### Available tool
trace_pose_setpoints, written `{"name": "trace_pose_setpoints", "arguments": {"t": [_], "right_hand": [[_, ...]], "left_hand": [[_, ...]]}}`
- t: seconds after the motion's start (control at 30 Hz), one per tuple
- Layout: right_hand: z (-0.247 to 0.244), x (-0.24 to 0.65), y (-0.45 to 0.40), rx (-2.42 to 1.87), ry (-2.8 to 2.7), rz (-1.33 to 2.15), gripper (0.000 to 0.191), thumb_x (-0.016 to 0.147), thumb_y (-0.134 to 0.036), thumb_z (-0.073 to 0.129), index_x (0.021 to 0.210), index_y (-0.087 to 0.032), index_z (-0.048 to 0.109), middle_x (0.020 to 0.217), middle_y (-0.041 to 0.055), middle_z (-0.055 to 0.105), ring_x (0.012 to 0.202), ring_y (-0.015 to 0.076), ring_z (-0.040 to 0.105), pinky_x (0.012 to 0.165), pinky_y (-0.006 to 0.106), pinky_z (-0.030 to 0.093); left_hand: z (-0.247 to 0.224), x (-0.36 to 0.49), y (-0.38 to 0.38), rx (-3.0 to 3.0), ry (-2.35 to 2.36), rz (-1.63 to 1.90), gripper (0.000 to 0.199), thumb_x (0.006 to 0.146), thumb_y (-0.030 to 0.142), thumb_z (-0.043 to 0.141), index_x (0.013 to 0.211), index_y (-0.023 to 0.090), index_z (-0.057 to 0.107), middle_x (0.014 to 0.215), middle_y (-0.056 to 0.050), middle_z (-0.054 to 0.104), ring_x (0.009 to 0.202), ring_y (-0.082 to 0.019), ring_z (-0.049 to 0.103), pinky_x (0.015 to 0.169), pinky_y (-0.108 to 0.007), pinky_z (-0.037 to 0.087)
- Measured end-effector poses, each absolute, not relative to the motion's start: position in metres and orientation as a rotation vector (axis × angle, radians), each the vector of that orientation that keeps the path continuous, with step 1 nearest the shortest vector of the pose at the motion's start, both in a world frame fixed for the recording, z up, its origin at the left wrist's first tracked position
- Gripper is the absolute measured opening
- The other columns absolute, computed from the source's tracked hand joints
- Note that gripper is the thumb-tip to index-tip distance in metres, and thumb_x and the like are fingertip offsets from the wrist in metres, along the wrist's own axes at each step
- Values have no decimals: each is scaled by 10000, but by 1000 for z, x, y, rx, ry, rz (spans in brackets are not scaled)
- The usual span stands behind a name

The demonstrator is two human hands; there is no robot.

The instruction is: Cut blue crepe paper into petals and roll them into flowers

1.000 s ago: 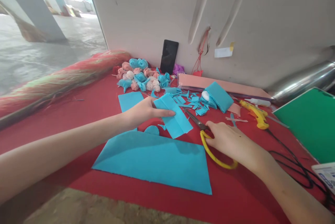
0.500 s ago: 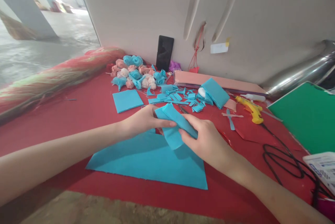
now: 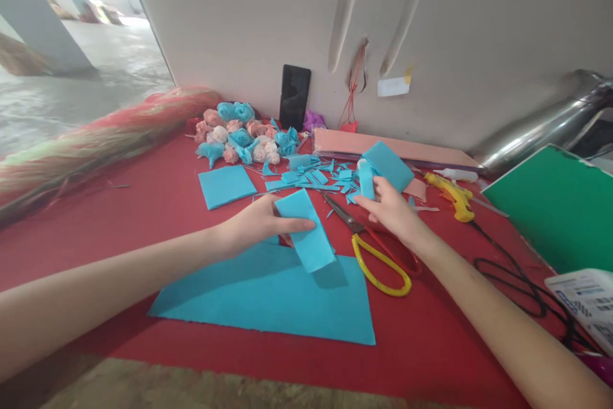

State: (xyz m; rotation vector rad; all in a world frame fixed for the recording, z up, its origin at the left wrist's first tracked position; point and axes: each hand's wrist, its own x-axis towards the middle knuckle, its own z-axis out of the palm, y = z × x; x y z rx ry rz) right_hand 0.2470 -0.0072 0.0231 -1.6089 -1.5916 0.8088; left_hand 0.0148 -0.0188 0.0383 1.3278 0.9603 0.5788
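Observation:
My left hand (image 3: 261,223) pinches a folded blue crepe paper piece (image 3: 306,237), thumb on top, above a large blue paper sheet (image 3: 268,297). Farther right, my right hand (image 3: 390,208) is closed on a narrow blue paper strip (image 3: 366,180), held beside a blue folded paper stack (image 3: 389,165). Scissors (image 3: 380,262) with one yellow and one red handle lie between the hands, partly under the right wrist. Blue paper scraps (image 3: 316,176) are scattered beyond the left hand. A square blue paper pad (image 3: 227,186) rests left of them.
Paper roses (image 3: 239,138) in blue, pink and white are heaped at the back, near a leaning phone (image 3: 295,97). At right lie a yellow glue gun (image 3: 453,195) with a black cord, a green board (image 3: 555,211) and a white box (image 3: 582,300).
My right hand has parted from the left and moved right and away with the narrow blue strip. The left hand keeps the folded piece. The scissors now show.

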Motion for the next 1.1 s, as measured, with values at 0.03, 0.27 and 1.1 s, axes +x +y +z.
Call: {"name": "trace_pose_setpoints", "arguments": {"t": [0.03,0.27,1.1], "right_hand": [[22,248,-5,-1617,-1582,703,380,762,-241,589,1093,-133,437,1027,74,490,840,154,507,686,294,449],[48,215,-38,-1408,-1895,897,252,834,-396,479,880,-185,609,951,37,607,913,179,545,785,282,426],[58,193,-58,-1118,-1434,1554,234,751,-270,605,944,-139,587,716,6,628,627,104,572,691,258,480]], "left_hand": [[39,15,-19,1304,953,591,206,658,317,712,769,161,638,754,-16,689,648,-150,627,614,-243,516],[39,15,-22,1351,989,649,196,681,336,688,719,161,608,713,-5,670,634,-147,608,589,-237,498],[45,11,-29,1610,879,591,218,807,369,549,747,164,597,570,27,595,560,-107,566,566,-212,427]]}}
